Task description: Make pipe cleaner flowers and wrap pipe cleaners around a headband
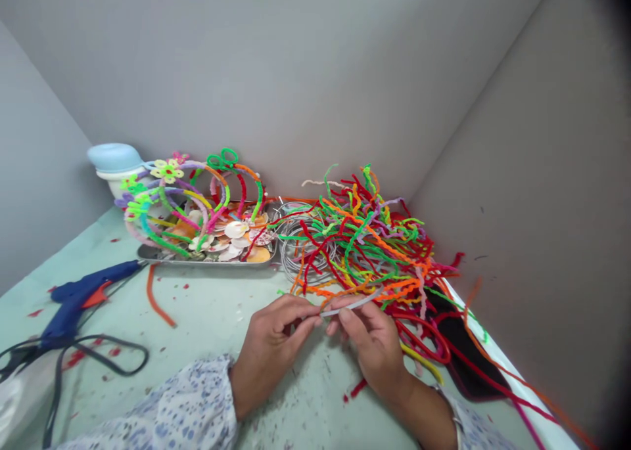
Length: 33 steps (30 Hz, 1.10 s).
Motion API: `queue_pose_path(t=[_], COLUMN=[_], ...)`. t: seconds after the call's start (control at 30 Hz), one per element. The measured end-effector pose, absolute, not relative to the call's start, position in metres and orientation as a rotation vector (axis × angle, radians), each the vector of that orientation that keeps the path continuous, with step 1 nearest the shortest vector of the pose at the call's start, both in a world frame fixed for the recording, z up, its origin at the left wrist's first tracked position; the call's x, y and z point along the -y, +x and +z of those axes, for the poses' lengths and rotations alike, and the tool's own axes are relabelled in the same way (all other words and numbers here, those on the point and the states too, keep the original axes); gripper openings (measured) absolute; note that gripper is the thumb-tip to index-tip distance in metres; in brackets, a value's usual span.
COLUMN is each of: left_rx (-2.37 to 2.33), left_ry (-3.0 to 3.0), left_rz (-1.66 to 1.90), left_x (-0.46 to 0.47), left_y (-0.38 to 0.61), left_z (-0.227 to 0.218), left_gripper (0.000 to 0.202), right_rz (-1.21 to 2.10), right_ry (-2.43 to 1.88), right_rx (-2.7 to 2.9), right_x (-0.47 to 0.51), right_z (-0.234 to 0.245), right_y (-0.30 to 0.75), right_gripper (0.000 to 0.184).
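My left hand (pixel 276 341) and my right hand (pixel 367 335) meet at the fingertips near the front of the table. Both pinch one pale lilac pipe cleaner (pixel 352 303), which runs up and right from my fingers towards the pile. Just behind my hands lies a big tangled heap of pipe cleaners (pixel 367 243) in red, orange, green, yellow and pink. Several finished headbands (pixel 187 197) wrapped in coloured pipe cleaner arch over a metal tray (pixel 207 261) of shells at the back left.
A blue glue gun (pixel 81 299) with a black cord lies at the left. A coil of silver wire (pixel 300 246) sits beside the tray. A loose orange pipe cleaner (pixel 156 299) lies in front of it. A light blue bowl (pixel 114 161) stands in the corner. Grey walls close in.
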State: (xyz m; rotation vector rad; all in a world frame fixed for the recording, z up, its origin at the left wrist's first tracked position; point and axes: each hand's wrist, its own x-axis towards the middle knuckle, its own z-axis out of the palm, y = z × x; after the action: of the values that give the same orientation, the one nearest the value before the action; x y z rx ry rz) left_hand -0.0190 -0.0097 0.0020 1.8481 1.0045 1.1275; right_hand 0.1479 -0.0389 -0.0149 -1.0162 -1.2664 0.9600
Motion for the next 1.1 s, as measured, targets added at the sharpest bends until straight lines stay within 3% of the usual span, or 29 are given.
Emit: queue_pose_path(t=[1.1], left_rx=[-1.033], left_ry=[1.946], left_rz=[0.933], left_x=[0.014], left_y=[-0.019], left_z=[0.011], left_gripper=[0.017], right_rz=[0.905], right_ry=[-1.125], right_rx=[1.223], right_x=[0.040], right_z=[-0.012], right_y=[0.150], right_gripper=[0.022])
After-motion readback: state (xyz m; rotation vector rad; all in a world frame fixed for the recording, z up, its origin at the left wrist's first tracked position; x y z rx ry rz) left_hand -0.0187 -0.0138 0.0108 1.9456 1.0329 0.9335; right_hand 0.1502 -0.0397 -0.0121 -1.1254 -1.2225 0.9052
